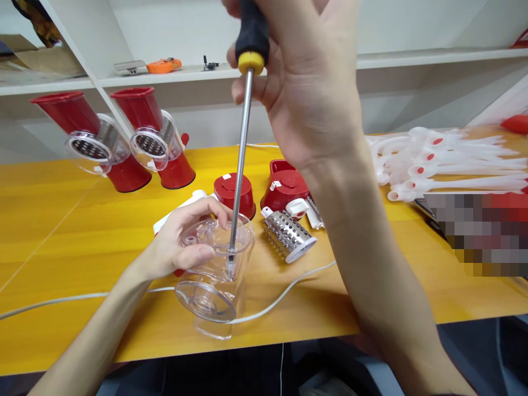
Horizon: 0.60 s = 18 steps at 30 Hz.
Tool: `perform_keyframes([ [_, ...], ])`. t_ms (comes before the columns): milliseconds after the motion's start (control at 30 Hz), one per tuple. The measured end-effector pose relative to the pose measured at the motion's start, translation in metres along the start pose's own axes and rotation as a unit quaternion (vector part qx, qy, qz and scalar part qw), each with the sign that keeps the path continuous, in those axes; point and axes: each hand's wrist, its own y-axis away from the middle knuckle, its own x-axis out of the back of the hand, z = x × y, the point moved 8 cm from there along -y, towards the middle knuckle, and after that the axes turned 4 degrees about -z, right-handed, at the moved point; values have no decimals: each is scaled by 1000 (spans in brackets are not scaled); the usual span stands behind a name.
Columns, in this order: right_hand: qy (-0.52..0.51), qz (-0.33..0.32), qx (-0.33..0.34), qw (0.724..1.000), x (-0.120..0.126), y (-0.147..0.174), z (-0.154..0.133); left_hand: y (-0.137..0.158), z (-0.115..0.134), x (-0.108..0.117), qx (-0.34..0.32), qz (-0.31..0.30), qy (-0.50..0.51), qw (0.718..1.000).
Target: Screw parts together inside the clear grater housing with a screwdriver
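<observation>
My right hand point(301, 93) is closed round the black and yellow handle of a screwdriver point(244, 132), held up high with its shaft pointing down. The shaft's tip is inside a clear plastic grater housing point(208, 297) near the table's front edge; what it touches there is hard to make out. With thumb and fingers, my left hand point(187, 234) grips the housing's upper rim. Just right of the housing lies a metal grater drum point(287, 235) with a white end ring. Behind stand two red plastic parts, a round one point(235, 192) and another point(285, 186).
Two assembled red rotary graters point(175, 165) stand at the back left. White plastic handles point(424, 157) are heaped at the right, beside a blurred-out dark device point(431, 217). A white cable point(284, 294) crosses the table. An orange tool point(164, 66) sits on the shelf.
</observation>
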Motion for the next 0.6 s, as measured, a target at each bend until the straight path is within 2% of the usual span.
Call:
perform_keyframes([
  [67,-10,-63,-2,998,-4,5,-5,1,-2,1,2,5,-7,1000],
  [167,-86,-141,42,985,-10,15,-18,2,-3,3,5,13,-20,1000],
  [233,-91,-130,31,987,-9,16,-17,2,-4,3,8,15,-21,1000],
  [333,-30,-55,-21,998,-5,11,-4,2,-4,1,15,15,-13,1000],
  [433,-10,-17,19,1000,-4,8,-2,2,-3,-1,17,10,-5,1000],
  [500,-22,-16,60,998,-3,10,-6,2,-2,0,12,9,-2,1000],
  [600,-70,-70,59,993,-7,15,-9,2,-3,2,6,13,-6,1000],
])
